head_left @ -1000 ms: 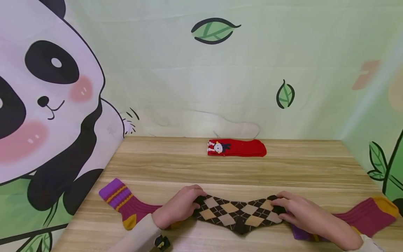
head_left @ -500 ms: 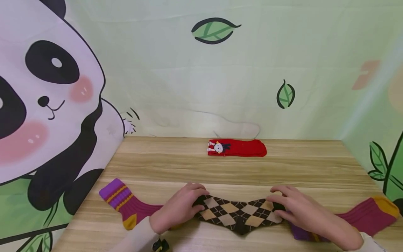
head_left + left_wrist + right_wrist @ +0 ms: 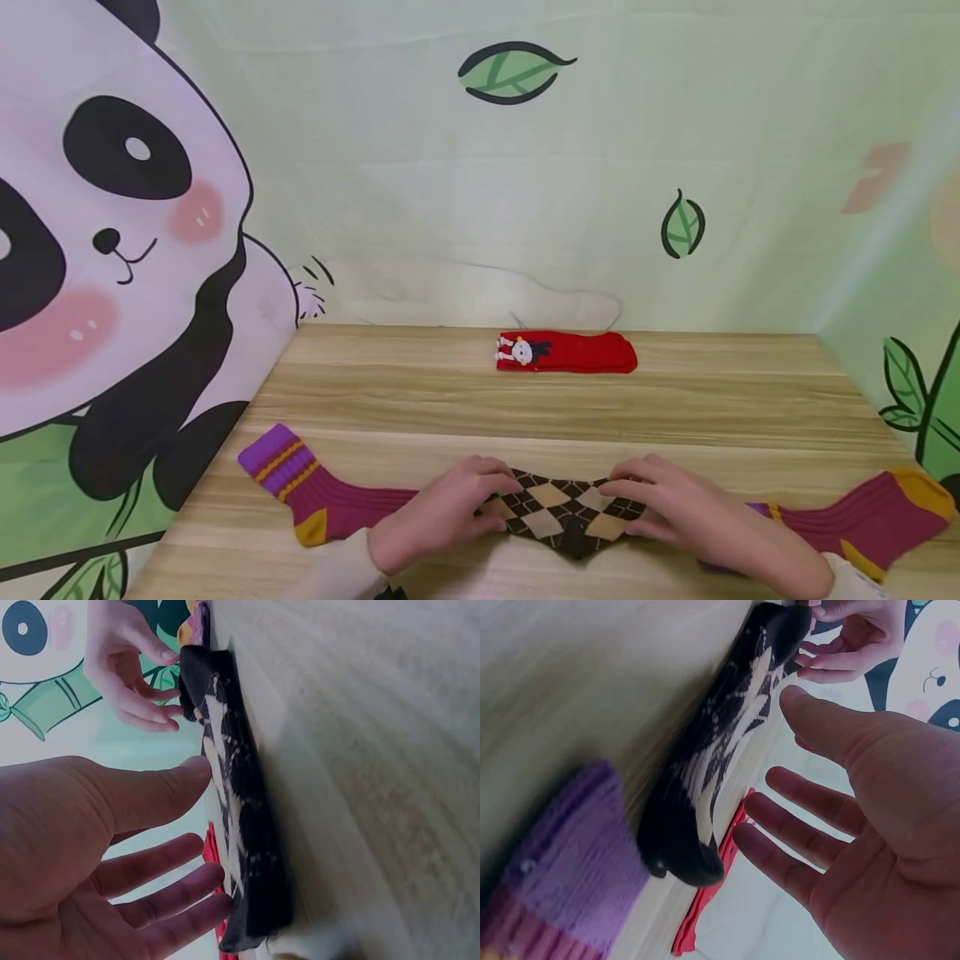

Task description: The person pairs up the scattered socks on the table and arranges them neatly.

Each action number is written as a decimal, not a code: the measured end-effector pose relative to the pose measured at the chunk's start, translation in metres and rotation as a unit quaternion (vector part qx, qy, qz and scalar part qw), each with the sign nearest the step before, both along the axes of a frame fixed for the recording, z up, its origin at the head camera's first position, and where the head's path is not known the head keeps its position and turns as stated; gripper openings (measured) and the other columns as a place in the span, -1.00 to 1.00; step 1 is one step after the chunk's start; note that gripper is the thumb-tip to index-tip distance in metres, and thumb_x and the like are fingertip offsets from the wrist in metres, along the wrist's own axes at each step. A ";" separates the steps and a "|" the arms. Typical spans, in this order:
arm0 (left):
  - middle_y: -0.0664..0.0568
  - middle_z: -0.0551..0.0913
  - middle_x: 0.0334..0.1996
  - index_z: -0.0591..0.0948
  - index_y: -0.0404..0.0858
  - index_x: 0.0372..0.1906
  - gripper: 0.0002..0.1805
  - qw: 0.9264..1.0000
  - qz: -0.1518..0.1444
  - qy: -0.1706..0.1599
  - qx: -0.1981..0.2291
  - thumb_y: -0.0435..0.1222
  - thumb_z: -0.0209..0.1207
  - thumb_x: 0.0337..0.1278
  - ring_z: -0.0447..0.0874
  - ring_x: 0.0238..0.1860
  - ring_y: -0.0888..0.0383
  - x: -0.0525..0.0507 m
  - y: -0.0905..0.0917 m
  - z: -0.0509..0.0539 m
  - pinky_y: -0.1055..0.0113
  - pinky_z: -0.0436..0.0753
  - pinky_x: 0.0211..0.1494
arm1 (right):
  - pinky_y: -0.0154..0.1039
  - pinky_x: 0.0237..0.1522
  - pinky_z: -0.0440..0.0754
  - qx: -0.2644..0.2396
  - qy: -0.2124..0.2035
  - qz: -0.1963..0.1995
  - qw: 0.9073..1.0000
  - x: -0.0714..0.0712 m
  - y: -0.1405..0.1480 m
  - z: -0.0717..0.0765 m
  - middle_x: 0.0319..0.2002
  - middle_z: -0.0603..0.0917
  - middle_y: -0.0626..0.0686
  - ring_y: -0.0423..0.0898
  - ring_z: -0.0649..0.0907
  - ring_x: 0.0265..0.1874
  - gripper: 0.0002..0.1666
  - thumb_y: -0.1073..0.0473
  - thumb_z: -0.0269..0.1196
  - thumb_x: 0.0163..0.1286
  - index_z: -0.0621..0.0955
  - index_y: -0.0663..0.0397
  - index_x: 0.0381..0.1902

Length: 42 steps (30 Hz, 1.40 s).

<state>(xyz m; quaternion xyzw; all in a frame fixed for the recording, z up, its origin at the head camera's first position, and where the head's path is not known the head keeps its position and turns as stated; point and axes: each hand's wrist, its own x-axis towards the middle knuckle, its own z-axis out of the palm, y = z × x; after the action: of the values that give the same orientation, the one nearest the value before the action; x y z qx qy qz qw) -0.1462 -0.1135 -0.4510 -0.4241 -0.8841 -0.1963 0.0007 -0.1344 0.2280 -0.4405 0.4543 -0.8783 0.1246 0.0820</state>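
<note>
A black argyle sock [image 3: 566, 508] with tan and beige diamonds lies across the front of the table, its dark heel towards me. Over its left end is my left hand [image 3: 450, 512], fingers relaxed and apart. My right hand [image 3: 678, 512] sits the same way over the right end. In the left wrist view, the thumb of the left hand [image 3: 112, 840] is at the edge of the sock [image 3: 236, 795], with no grip round it. The right wrist view has the right hand [image 3: 870, 817] beside the sock [image 3: 697, 780], fingers loosely spread. Both sock ends are covered in the head view.
A maroon sock [image 3: 345, 504] with purple cuff lies left, partly under the left hand. Its like, another maroon sock [image 3: 847, 521], lies right, partly behind the right forearm. A red sock [image 3: 577, 352] with a cartoon figure lies at the back of the wooden table [image 3: 390, 392].
Both hands have moved inward along the argyle sock, the left one to the right and the right one to the left. The socks have stayed in place.
</note>
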 end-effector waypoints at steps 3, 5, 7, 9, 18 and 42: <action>0.04 0.68 0.10 0.73 -0.21 0.10 -0.58 1.000 -0.006 -0.008 -0.016 -0.29 0.49 0.09 0.63 0.13 0.17 0.001 0.002 -0.002 0.36 0.58 0.24 | -0.07 -0.02 0.72 0.012 -0.027 0.004 1.000 0.000 -0.002 -0.001 0.11 0.66 -0.05 -0.06 0.64 0.05 -0.46 0.05 0.50 0.27 0.67 -0.16 0.22; 0.06 0.68 0.10 0.74 -0.19 0.09 -0.59 1.000 -0.007 -0.017 -0.024 -0.28 0.49 0.10 0.62 0.14 0.17 0.002 0.004 -0.003 0.37 0.58 0.24 | -0.07 -0.01 0.72 0.023 -0.047 0.004 0.999 0.000 -0.004 -0.001 0.11 0.66 -0.05 -0.07 0.63 0.05 -0.46 0.04 0.47 0.30 0.66 -0.18 0.24; 0.06 0.67 0.11 0.74 -0.17 0.08 -0.60 0.999 -0.008 -0.019 -0.033 -0.27 0.49 0.10 0.61 0.16 0.16 0.002 0.005 -0.004 0.36 0.57 0.25 | -0.07 -0.01 0.71 0.031 -0.062 0.006 0.998 -0.001 -0.005 -0.001 0.10 0.65 -0.06 -0.08 0.63 0.04 -0.46 0.04 0.47 0.30 0.66 -0.18 0.24; 0.07 0.68 0.11 0.75 -0.17 0.07 -0.61 0.999 -0.007 -0.018 -0.039 -0.26 0.49 0.10 0.60 0.16 0.15 0.003 0.006 -0.005 0.35 0.57 0.25 | -0.11 -0.02 0.71 0.037 -0.071 0.009 0.997 -0.001 -0.005 -0.002 0.07 0.65 -0.08 -0.11 0.62 0.01 -0.49 0.05 0.48 0.29 0.69 -0.16 0.21; 0.10 0.71 0.05 0.79 -0.13 -0.05 -0.67 0.999 -0.011 0.017 -0.039 -0.31 0.51 0.02 0.58 0.02 0.18 0.001 0.010 -0.014 0.42 0.57 0.11 | -0.15 -0.03 0.69 0.053 -0.098 0.003 0.994 -0.003 -0.009 -0.007 0.02 0.65 -0.15 -0.13 0.60 -0.02 -0.58 0.13 0.53 0.20 0.76 -0.22 0.04; 0.12 0.71 -0.01 0.79 -0.10 -0.11 -0.73 0.998 -0.009 0.036 -0.048 -0.33 0.50 0.03 0.60 -0.02 0.18 -0.002 0.011 -0.016 0.40 0.59 0.09 | -0.18 -0.09 0.67 0.051 -0.081 -0.011 0.995 -0.004 -0.013 -0.012 -0.02 0.63 -0.19 -0.16 0.57 -0.08 -0.59 0.19 0.52 0.22 0.75 -0.34 0.00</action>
<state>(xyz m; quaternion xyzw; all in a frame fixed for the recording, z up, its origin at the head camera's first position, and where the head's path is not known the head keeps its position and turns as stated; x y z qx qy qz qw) -0.1480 -0.1025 -0.4666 -0.4386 -0.8879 -0.1380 0.0107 -0.1386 0.2152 -0.4526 0.4362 -0.8924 0.1152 -0.0117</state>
